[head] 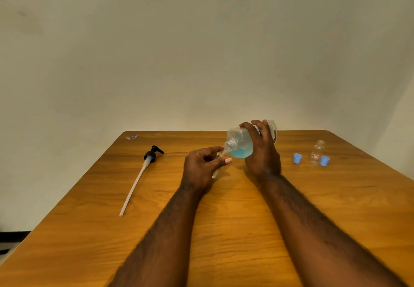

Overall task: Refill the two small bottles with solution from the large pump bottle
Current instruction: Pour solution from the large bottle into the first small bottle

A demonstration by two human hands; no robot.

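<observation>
My right hand [263, 152] grips the large clear bottle [240, 144], which is tipped to the left with blue solution pooled near its open neck. Its mouth touches the mouth of a small clear bottle [216, 170], held tilted in my left hand [201, 165] between thumb and fingers; most of it is hidden by that hand. The second small bottle [317, 152] stands upright and uncapped at the right. Two blue caps lie by it, one to its left [297, 158] and one to its right [324, 160].
The black pump head with its long white tube [139, 177] lies on the wooden table [224, 230] at the left. A small scrap [132, 137] sits at the far left corner. A plain wall stands behind the table.
</observation>
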